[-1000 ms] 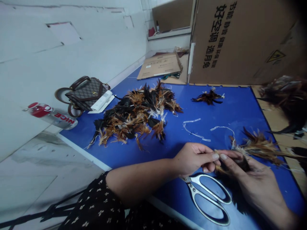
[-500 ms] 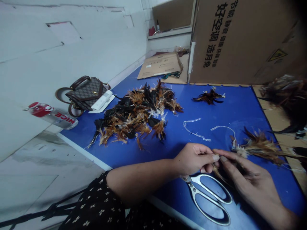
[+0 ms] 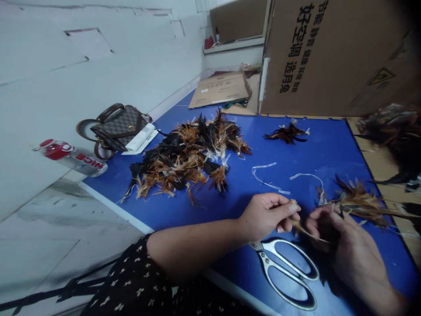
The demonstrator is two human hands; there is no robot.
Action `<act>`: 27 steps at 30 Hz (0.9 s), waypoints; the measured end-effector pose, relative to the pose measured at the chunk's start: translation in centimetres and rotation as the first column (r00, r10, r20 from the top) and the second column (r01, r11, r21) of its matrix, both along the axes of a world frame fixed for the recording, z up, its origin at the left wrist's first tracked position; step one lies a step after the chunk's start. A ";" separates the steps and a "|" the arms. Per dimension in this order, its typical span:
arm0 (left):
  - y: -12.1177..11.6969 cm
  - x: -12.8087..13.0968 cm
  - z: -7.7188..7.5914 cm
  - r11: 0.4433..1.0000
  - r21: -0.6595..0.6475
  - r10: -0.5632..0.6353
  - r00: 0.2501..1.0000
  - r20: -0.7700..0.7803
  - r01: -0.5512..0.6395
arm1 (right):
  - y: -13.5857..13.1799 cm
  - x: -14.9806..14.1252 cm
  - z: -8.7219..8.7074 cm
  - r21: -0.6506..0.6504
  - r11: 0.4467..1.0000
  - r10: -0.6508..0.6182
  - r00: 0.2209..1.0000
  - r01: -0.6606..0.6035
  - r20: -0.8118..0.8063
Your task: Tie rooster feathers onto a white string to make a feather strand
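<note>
My left hand is closed in a pinch on a thin brown feather, whose far end reaches toward my other hand. My right hand is half curled with thumb and fingers together; a small dark thing shows at its fingertips, too unclear to name. Just beyond it lies a bundle of brown feathers with a pale tied end. Silver-handled scissors rest on the blue table below my hands, their blades hidden under my left forearm. Two clear plastic strips lie beyond my hands.
A large heap of brown and black feather bunches covers the table's left middle. A small bunch lies at the back. Around the edges are a handbag, a bottle, flat cardboard, a big carton and dark feathers.
My right hand has drawn away from my left, to the right, and its fingers have curled. My left hand has kept its pinch on the feather, which now shows more between them.
</note>
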State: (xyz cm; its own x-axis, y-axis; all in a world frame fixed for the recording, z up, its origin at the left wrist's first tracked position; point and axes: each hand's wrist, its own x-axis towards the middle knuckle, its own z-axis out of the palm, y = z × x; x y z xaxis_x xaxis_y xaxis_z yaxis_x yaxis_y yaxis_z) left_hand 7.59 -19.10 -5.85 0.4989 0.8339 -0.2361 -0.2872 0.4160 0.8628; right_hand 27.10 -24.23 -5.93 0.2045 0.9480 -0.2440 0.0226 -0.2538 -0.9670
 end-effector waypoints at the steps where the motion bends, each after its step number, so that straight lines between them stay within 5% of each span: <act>1: -0.1 0.1 0.0 1.000 0.003 -0.004 1.000 0.001 0.004 | 0.1 -0.1 0.3 -0.023 1.000 -0.005 1.000 0.005 -0.016; 6: -0.4 0.3 -0.1 1.000 -0.017 -0.009 1.000 0.025 0.009 | 0.1 -0.2 0.7 -0.051 0.996 0.068 0.996 -0.071 -0.058; 12: -0.5 0.2 -0.1 0.999 0.007 -0.050 0.999 -0.001 0.050 | -0.4 0.6 -1.1 -0.160 0.983 0.056 0.975 -0.092 -0.217; 20: -0.5 0.3 -0.8 0.999 0.038 -0.021 0.999 -0.050 0.023 | -0.4 0.0 0.0 -0.096 0.931 0.336 0.928 -0.353 -0.160; 27: -0.5 0.4 -0.3 0.997 0.077 0.010 0.999 0.041 -0.013 | -0.4 -0.5 0.3 -0.110 0.942 0.298 0.942 -0.316 -0.157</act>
